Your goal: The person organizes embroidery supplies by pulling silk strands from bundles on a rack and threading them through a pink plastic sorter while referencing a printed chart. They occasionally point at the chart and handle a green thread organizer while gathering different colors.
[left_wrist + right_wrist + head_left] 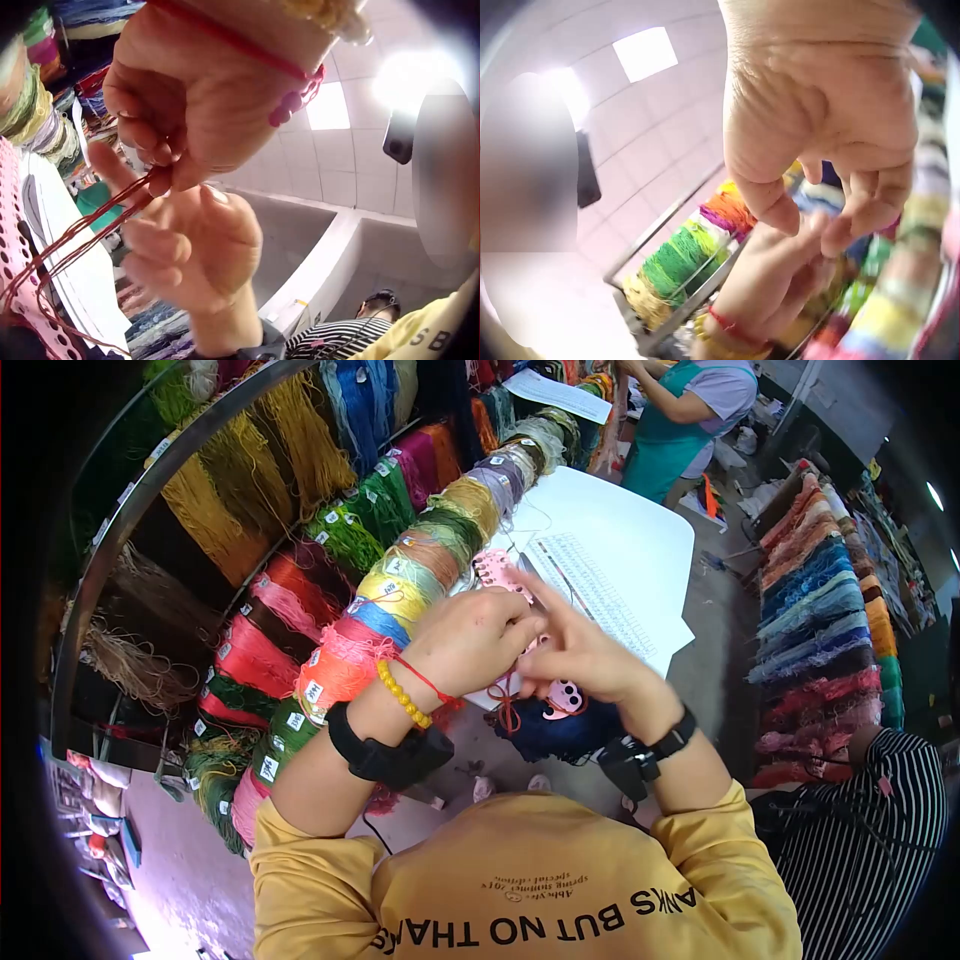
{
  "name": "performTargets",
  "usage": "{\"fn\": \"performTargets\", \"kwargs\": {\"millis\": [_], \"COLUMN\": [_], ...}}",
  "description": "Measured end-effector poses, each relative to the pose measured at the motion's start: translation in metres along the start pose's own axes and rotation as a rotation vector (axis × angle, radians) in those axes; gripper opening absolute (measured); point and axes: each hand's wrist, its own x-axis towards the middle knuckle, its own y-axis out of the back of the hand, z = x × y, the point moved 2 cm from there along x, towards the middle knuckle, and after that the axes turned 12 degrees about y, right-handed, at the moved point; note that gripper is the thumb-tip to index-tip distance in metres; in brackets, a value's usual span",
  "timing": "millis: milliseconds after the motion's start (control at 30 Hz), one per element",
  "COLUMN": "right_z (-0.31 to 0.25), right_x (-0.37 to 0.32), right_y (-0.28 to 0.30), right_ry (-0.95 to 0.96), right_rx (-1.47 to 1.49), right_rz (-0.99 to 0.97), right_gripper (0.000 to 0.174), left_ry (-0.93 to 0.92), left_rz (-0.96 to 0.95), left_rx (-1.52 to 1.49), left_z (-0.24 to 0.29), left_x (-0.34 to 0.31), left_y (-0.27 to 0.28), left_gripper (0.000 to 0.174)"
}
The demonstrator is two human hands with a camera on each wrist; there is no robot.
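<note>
In the left wrist view my left hand [202, 97] pinches dark red cords [94, 217] between thumb and fingertips, and the strands run down to a pink perforated strip [10, 202]. My right hand [199, 251] is just beyond, fingers loosely bent, its thumb close to the pinch. The right wrist view shows the right hand [825, 112] with thumb and fingers apart, over the left hand [769, 274]. In the head view the left hand [475, 640] and right hand [590, 660] meet above the pink strip [492, 568]; a red cord loop [507, 708] hangs below.
A white table [640, 525] holds a printed sheet [590, 585]. Tagged thread bundles [400, 575] line the left side, and another thread rack [815, 620] stands at the right. One person in a green apron [655, 435] is ahead; another in stripes [870, 840] is at the right.
</note>
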Motion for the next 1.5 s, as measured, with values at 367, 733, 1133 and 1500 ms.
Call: {"fn": "performTargets", "kwargs": {"millis": [367, 733, 1133, 1500], "right_z": [0.037, 0.089, 0.107, 0.110], "right_x": [-0.002, 0.007, 0.026, 0.032], "right_y": [0.025, 0.108, 0.076, 0.068], "right_ry": [0.333, 0.094, 0.057, 0.144], "right_rx": [-0.867, -0.546, -0.976, -1.120], "right_rz": [0.104, 0.485, 0.223, 0.111], "right_gripper": [0.012, 0.007, 0.012, 0.012], "left_ry": [0.289, 0.782, 0.882, 0.852], "left_rz": [-0.055, -0.309, -0.105, -0.050], "left_rx": [-0.453, -0.915, -1.169, -1.041], "left_z": [-0.053, -0.105, -0.104, -0.106], "left_x": [-0.007, -0.011, 0.011, 0.021], "left_y": [-0.051, -0.125, -0.141, -0.141], "left_gripper": [0.026, 0.029, 0.023, 0.019]}}
